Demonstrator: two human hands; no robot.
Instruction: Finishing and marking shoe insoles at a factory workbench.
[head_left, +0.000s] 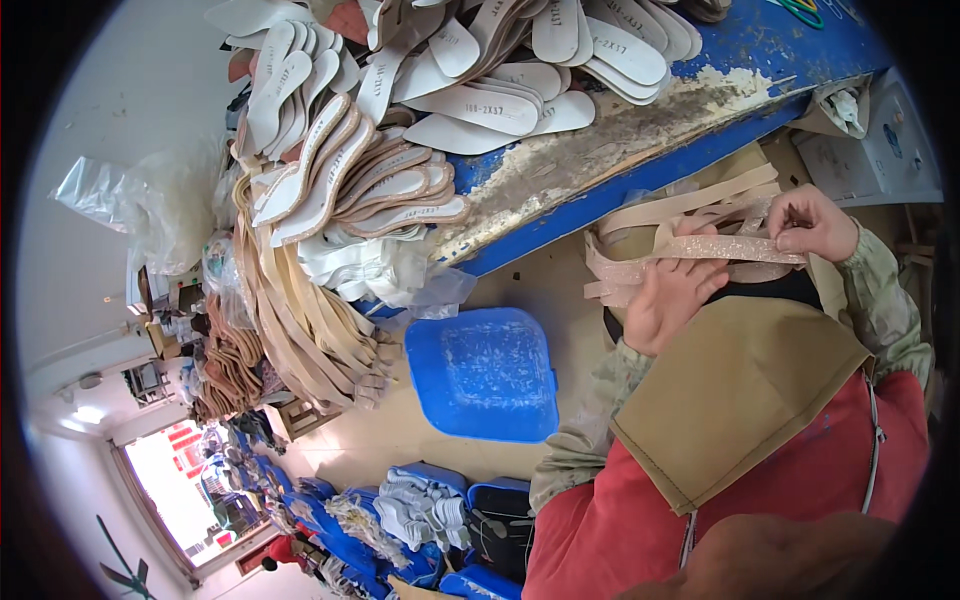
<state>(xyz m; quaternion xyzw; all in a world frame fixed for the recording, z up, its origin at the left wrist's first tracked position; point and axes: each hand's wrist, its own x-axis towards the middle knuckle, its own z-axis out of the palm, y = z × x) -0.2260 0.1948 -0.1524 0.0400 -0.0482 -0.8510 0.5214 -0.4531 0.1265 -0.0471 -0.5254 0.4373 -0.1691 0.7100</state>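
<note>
We see a blue workbench (745, 45) running across the top, its paint worn and crusted with pale dried glue along the near edge. Heaped over most of that surface are white shoe insoles (480, 100), and toward its left end a fanned stack of tan-edged insoles (370, 185) hangs over the edge. Below that end, more bundles of tan insoles (300, 320) stand on end, with crumpled clear plastic bags (150, 205) beside them.

Our left hand (668, 300) lies just below the bench's near edge, fingers curled and pinching a glittery pink-beige strap (700, 248) from beneath. Our right hand (815, 222) pinches the same strap at its other end between thumb and fingertips, so the strap is stretched flat between both hands. Under it sits a loose pile of plain beige straps (690, 205), touching the bench edge.

A tan apron (740, 390) over a red garment covers our lap. On the beige floor beside us stands a blue plastic stool (485, 370). Further down the room, blue crates (420, 510) hold pale goods, and a bright doorway (175, 475) opens at the far end.
</note>
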